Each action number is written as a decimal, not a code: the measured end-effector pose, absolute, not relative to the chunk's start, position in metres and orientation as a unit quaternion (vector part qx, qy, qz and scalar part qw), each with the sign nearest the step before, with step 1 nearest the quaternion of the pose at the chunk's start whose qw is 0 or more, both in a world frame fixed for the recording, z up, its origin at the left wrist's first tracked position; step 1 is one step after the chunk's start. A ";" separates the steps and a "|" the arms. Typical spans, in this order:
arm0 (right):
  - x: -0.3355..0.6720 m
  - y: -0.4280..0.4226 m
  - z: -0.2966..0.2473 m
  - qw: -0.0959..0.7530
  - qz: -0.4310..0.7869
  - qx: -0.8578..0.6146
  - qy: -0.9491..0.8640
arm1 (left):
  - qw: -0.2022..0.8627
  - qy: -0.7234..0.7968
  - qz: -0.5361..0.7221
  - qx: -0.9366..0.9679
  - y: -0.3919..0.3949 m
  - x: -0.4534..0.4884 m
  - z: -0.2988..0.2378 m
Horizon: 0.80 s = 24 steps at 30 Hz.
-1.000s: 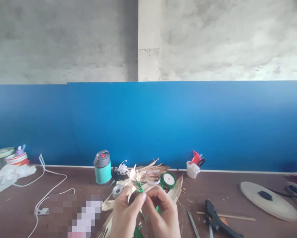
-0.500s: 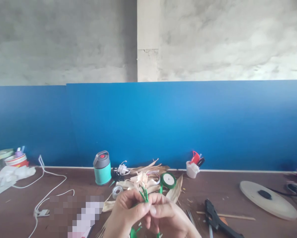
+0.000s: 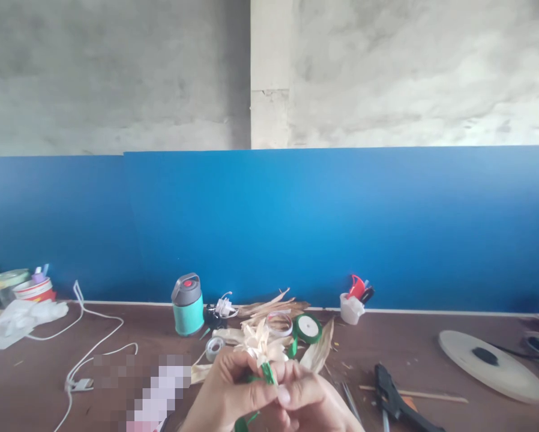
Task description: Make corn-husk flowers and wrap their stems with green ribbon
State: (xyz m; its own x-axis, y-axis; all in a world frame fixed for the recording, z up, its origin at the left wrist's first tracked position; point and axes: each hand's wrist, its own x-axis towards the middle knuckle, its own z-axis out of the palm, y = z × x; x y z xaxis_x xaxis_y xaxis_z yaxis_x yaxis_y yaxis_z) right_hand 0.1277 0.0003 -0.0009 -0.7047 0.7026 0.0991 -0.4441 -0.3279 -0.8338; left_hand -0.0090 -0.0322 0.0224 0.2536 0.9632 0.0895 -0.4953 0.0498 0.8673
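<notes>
Both hands (image 3: pixel 236 387) (image 3: pixel 312 396) on green stem (image 3: pixel 268 373)

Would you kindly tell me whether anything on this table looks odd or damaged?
A pixelated patch looks odd, hiding what lies beside the left hand; small scraps litter the table. No damage stands out.

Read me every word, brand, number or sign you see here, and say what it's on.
No readable text anywhere.
Red-and-white tub: any print is too small and blurred to read.
Green ribbon spool: no lettering legible on its white centre.
Pixelated item at lower left: blocked out, so unreadable.
</notes>
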 end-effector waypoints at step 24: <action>0.116 -0.020 0.022 0.584 0.599 -0.274 -0.474 | 0.638 0.327 0.623 0.314 -0.035 -0.004 0.037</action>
State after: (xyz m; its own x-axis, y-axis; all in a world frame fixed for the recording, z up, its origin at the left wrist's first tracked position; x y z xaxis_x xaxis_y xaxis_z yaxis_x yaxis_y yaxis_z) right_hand 0.1158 -0.0198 0.0223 -0.1666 0.9601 0.2247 -0.4404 0.1315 -0.8881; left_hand -0.0038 -0.0347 0.0369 0.0108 0.9996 -0.0268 -0.5890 0.0280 0.8077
